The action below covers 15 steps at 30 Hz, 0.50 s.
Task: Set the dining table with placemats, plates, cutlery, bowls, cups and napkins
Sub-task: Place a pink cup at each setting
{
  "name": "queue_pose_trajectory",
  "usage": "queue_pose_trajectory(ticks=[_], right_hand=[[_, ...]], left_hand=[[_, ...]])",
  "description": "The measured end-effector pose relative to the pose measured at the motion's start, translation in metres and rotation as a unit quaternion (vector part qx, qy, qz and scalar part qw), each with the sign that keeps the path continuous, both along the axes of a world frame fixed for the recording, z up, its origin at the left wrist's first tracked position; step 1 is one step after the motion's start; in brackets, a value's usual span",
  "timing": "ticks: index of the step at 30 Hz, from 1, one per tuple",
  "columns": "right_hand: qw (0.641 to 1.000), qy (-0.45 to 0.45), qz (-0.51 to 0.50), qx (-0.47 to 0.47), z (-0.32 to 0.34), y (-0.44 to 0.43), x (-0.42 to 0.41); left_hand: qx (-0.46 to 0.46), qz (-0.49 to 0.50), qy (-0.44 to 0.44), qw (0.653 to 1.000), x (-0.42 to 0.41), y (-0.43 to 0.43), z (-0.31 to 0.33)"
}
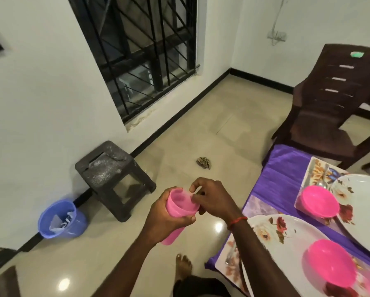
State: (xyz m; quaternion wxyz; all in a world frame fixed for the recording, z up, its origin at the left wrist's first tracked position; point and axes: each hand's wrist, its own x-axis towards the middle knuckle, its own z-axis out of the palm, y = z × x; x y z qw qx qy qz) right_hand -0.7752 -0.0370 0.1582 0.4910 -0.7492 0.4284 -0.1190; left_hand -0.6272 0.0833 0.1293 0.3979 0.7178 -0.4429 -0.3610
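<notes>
Left hand (169, 219) grips 1 pink cup (181, 205) round its body, fingers and thumb curled about it, mouth tilted up and away. Right hand (214, 200) sits just right of the left, its curled fingertips pinching the cup's rim. The cup is held over the floor, off the desk (285, 181), which lies right of the right hand under a purple cloth. On it are 2 white plates, near (287, 239) and far (364, 202), each carrying 1 pink bowl (330, 262) (318, 201). Left of the left hand a blue bin (61, 219) stands on the floor; a dark stool (113, 174) stands beyond it.
</notes>
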Motion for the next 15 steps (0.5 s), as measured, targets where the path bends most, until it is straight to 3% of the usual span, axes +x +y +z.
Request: queue_pose_trajectory(ticks=[15], right_hand=[[0.993, 0.077, -0.051, -0.074, 0.007, -0.112, 0.078]], left_hand=[[0.004, -0.147, -0.037, 0.988, 0.096, -0.143, 0.016]])
